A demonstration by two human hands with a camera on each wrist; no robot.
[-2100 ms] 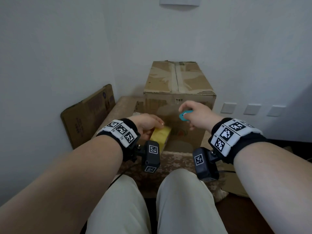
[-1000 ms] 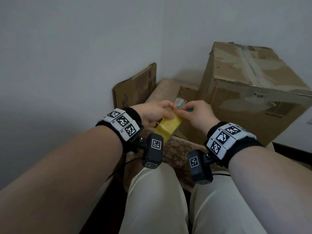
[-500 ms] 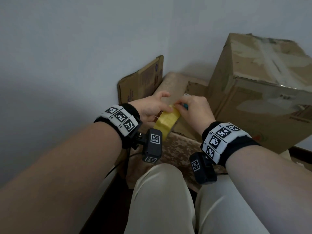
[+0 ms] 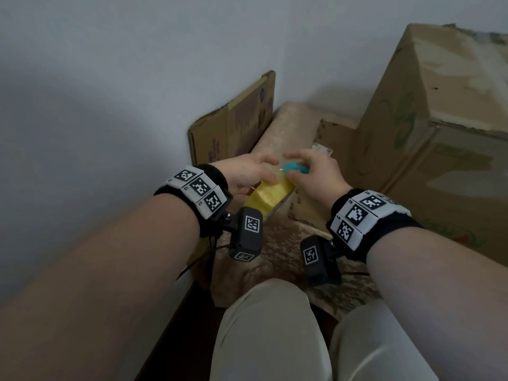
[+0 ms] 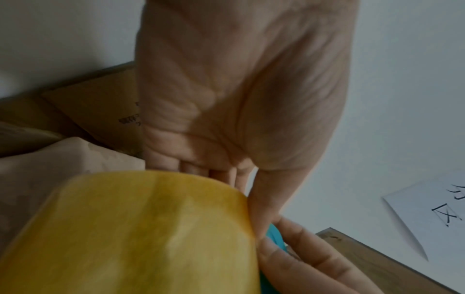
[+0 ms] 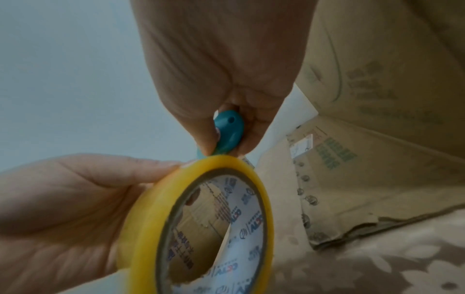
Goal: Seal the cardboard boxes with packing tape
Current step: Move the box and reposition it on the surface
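My left hand [image 4: 247,174] grips a yellow roll of packing tape [image 4: 268,195], thumb on its outer face and fingers round the far side [image 5: 221,175]. In the right wrist view the tape roll [image 6: 201,228] shows its printed white core. My right hand [image 4: 310,174] pinches a small teal cutter [image 4: 295,168] between thumb and fingers, its tip against the top edge of the roll [image 6: 227,135]. A large cardboard box [image 4: 439,127], its top taped over, stands on the right. A lower box [image 4: 332,138] sits in front of it.
A flattened cardboard piece [image 4: 233,125] leans against the wall at left. The boxes rest on a patterned beige cloth surface [image 4: 277,259]. My knees in light trousers [image 4: 269,334] fill the bottom of the head view. A white paper sheet [image 5: 432,208] hangs on the wall.
My head has turned left, so the big box slid to the right edge. My right hand brought the teal cutter over to the tape roll held in my left hand.
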